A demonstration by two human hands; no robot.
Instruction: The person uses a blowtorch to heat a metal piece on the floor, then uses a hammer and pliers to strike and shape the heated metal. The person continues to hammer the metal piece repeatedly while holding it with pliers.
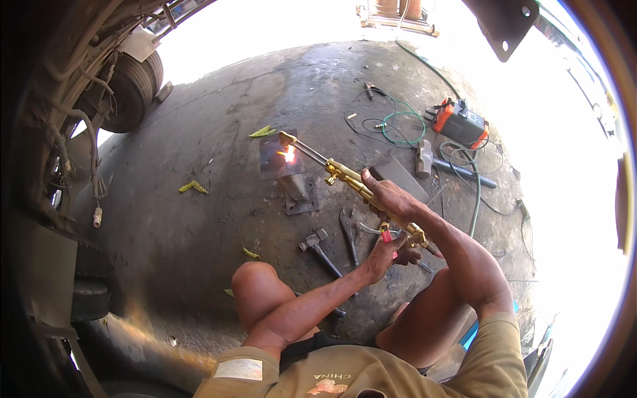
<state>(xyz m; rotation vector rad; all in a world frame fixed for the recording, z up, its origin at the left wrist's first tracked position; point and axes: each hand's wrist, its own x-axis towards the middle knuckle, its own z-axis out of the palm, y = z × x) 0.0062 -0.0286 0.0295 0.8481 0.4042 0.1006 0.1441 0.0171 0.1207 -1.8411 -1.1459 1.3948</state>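
Note:
My right hand (pixel 391 199) is wrapped round the brass cutting torch (pixel 346 174), which slants up to the left. A bright flame (pixel 287 154) glows under its tip, at the face of a dark square steel plate (pixel 269 162). That plate rests on a tapered metal stand (pixel 296 188) with a bolted-looking flat base. My left hand (pixel 382 257) is closed at the torch's rear end, near its valves. A small red piece (pixel 387 237) shows at its fingers; whether it is a lighter or a valve part I cannot tell.
A hammer (pixel 322 251) and pliers (pixel 348 232) lie before my knees. Farther right are a sledgehammer (pixel 424 161), a flat dark plate (pixel 400 176) and an orange-and-black welding machine (pixel 460 124) with cables. A green hose (pixel 477 196) crosses the floor. A vehicle wheel (pixel 129 93) stands at left.

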